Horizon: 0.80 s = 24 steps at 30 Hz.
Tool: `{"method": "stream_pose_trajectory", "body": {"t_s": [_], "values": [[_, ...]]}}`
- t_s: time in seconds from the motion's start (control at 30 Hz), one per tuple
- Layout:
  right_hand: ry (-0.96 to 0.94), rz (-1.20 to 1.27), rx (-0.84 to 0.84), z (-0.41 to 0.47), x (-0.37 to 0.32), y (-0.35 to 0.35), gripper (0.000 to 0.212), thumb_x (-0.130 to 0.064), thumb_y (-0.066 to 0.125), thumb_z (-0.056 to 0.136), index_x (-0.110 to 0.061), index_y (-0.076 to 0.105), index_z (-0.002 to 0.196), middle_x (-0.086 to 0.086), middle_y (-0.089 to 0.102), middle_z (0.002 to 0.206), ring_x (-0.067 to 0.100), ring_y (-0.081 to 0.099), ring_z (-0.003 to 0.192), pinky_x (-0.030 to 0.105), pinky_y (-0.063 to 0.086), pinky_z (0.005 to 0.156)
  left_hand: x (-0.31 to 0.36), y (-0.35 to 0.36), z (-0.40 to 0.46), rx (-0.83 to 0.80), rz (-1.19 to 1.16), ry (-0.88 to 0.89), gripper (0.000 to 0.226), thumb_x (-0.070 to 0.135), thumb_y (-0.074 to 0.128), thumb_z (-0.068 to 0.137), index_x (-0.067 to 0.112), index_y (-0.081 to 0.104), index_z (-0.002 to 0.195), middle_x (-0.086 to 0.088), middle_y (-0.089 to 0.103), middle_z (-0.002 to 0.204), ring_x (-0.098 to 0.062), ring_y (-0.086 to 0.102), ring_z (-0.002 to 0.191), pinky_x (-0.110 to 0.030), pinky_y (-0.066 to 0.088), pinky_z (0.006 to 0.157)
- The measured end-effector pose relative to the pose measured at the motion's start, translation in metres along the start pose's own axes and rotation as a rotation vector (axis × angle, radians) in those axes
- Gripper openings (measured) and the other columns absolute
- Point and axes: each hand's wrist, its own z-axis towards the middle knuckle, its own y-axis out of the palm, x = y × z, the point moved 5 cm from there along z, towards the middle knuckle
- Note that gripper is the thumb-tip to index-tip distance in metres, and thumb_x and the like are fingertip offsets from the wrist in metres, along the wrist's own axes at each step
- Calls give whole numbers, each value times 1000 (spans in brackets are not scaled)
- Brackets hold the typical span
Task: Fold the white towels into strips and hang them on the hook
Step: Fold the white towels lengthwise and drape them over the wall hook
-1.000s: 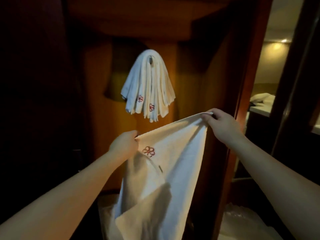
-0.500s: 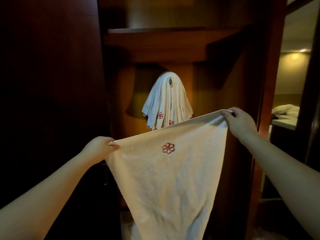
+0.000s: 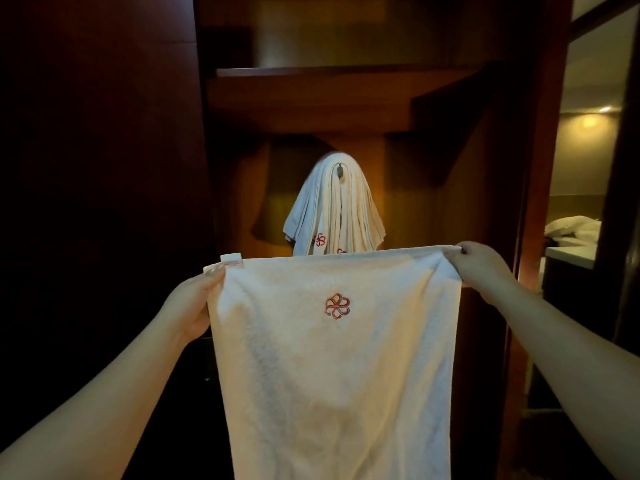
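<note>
A white towel (image 3: 332,368) with a red flower emblem hangs spread flat in front of me, its top edge stretched level. My left hand (image 3: 192,306) pinches its top left corner, where a small label sticks up. Its top right corner is pinched by my right hand (image 3: 479,268). Behind the towel, several folded white towels (image 3: 334,209) hang over a metal hook (image 3: 340,169) on the wooden back panel of a wardrobe. Their lower ends are hidden by the held towel.
A wooden shelf (image 3: 329,84) crosses the wardrobe above the hook. A dark wardrobe door (image 3: 100,168) stands at the left. At the right a wooden frame (image 3: 540,168) borders a doorway into a lit room with a counter (image 3: 571,251).
Both hands moved apart and levelled, so the towel went from slanted and bunched to spread flat. The view tilted up and moved closer to the hook.
</note>
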Motion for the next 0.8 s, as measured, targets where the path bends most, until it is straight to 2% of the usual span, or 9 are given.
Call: {"method": "stream_pose_trajectory", "body": {"t_s": [0.07, 0.13, 0.23, 0.33, 0.4, 0.5, 0.6, 0.7, 0.8], "values": [[21, -20, -40, -1, -3, 2, 23, -30, 51, 95, -16, 60, 78, 7, 60, 79, 25, 59, 76, 31, 40, 60, -3, 13, 0, 1, -7, -38, 28, 27, 52, 104, 7, 68, 116, -15, 74, 110, -26, 75, 91, -39, 55, 73], [30, -78, -101, -7, -6, 4, 19, -25, 52, 92, -15, 61, 79, 9, 61, 81, 25, 58, 75, 30, 42, 61, -6, 24, -3, 26, 9, -54, 31, 23, 49, 106, 1, 63, 121, -18, 71, 111, -29, 71, 93, -41, 54, 74], [23, -147, -208, -18, -13, 12, 17, -20, 53, 91, -13, 61, 79, 12, 62, 82, 23, 55, 70, 28, 38, 59, -13, 41, -11, 43, 30, -88, 37, 21, 46, 107, -5, 56, 130, -22, 65, 121, -36, 64, 109, -47, 53, 87], [36, -30, -317, -34, -28, 22, 12, -15, 54, 93, -13, 65, 98, 10, 66, 85, 18, 57, 68, 28, 43, 56, -17, 62, -20, 11, 36, -103, 36, 20, 42, 108, -2, 56, 133, -22, 61, 128, -35, 61, 111, -45, 51, 85], [17, 99, -411, -47, -44, 29, 20, -13, 53, 96, -24, 64, 108, 5, 67, 79, 11, 58, 58, 23, 43, 48, -19, 78, -24, -32, 32, -111, 36, 20, 42, 108, 0, 55, 135, -22, 60, 130, -32, 61, 107, -42, 51, 78], [-49, 301, -534, -66, -72, 40, 26, -11, 52, 97, -28, 71, 100, 4, 67, 83, 4, 58, 46, 17, 40, 40, -21, 98, -31, -72, 31, -144, 35, 23, 45, 107, 3, 58, 133, -20, 65, 125, -30, 66, 103, -39, 51, 73], [-120, 380, -622, -79, -96, 52, 26, -11, 50, 95, -20, 74, 92, 4, 69, 91, 6, 63, 56, 17, 45, 46, -20, 118, -35, -159, 15, -143, 34, 27, 48, 105, 4, 62, 127, -15, 73, 113, -28, 72, 100, -39, 54, 79], [-206, 419, -754, -87, -114, 63, 21, -15, 52, 89, -19, 70, 98, -1, 74, 86, 7, 71, 74, 19, 50, 56, -17, 136, -40, -256, -20, -126, 33, 29, 49, 104, 7, 65, 122, -13, 75, 110, -25, 74, 98, -38, 56, 84], [-362, 290, -753, -86, -123, 67, 12, -22, 57, 95, -27, 61, 106, -9, 75, 89, 5, 72, 87, 19, 50, 60, -12, 149, -47, -366, -41, -116, 34, 33, 48, 104, 10, 67, 120, -10, 77, 98, -23, 75, 88, -31, 58, 69]]}}
